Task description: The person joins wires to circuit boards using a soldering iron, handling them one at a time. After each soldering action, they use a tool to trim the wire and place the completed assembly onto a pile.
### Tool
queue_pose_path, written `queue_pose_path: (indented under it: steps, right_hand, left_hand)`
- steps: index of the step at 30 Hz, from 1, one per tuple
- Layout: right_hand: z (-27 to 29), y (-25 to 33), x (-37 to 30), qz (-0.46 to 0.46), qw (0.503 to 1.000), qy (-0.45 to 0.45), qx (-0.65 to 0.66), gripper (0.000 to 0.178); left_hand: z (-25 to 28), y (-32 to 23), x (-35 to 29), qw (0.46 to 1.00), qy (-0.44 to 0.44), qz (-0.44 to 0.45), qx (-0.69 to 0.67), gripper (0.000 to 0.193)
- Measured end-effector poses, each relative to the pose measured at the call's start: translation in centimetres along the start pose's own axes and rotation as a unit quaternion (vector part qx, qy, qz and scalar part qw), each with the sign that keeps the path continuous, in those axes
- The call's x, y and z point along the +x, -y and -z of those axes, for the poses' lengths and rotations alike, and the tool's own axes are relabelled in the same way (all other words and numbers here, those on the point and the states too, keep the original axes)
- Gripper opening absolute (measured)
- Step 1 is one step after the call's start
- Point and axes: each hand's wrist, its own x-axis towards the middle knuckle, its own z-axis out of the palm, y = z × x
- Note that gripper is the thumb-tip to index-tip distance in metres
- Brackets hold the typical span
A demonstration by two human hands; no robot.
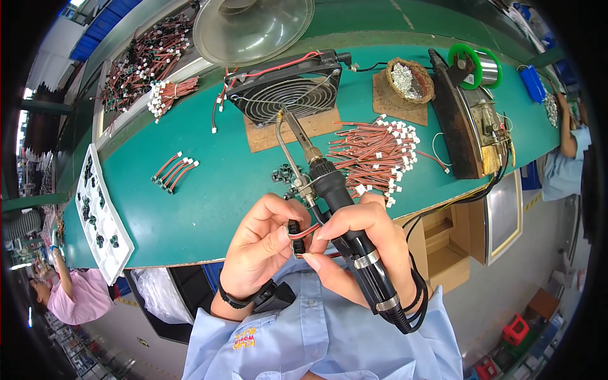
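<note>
My left hand (253, 250) is closed, its thumb and fingertips pinching a small black component (294, 228). My right hand (380, 240) is wrapped round a black-handled soldering iron (334, 188), whose metal tip points away from me, with a thin feed tube (283, 144) clamped beside it. Between the right thumb and fingertips run short red and black wires (310, 231), which reach the component. Whether the wires are fixed to it, I cannot tell. Just beyond my hands lie several small black parts (283, 173), partly hidden by the iron.
A framed fan (288, 95) stands on a board past the iron. Right of it are a wire bundle pile (373, 152), a bowl of silvery pieces (408, 82), a solder spool (487, 68) and an iron stand (459, 126). A white tray (117, 231) and loose wires (174, 171) lie left.
</note>
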Motion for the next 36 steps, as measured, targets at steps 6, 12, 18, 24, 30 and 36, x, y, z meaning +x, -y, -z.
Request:
queue_pose_path:
  steps: [6, 12, 18, 24, 30, 36]
  right_hand:
    - [0.11, 0.02, 0.09, 0.002, 1.000, 0.000, -0.004, 0.040]
    - [0.24, 0.02, 0.15, -0.002, 1.000, 0.002, -0.006, 0.039]
    - [0.30, 0.07, 0.08, -0.021, 1.000, 0.007, 0.009, 0.039]
    - [0.24, -0.13, 0.10, -0.013, 1.000, 0.006, 0.007, 0.040]
    - [0.46, -0.23, 0.09, -0.006, 1.000, 0.019, 0.005, 0.040]
    - [0.97, -0.21, 0.36, -0.020, 1.000, 0.020, 0.008, 0.039]
  left_hand:
    - [-0.04, -0.07, -0.10, 1.000, -0.007, 0.007, 0.014, 0.019]
    - [0.02, -0.08, -0.10, 0.999, -0.014, 0.010, 0.029, 0.020]
    - [-0.14, -0.12, 0.00, 0.999, -0.011, -0.002, 0.036, 0.020]
    - [-0.19, -0.26, -0.11, 0.999, -0.014, -0.002, 0.033, 0.020]
    - [-0.30, -0.17, -0.28, 0.999, -0.021, -0.005, 0.040, 0.020]
    - [-0.75, -0.24, 0.16, 0.997, -0.030, -0.016, 0.067, 0.018]
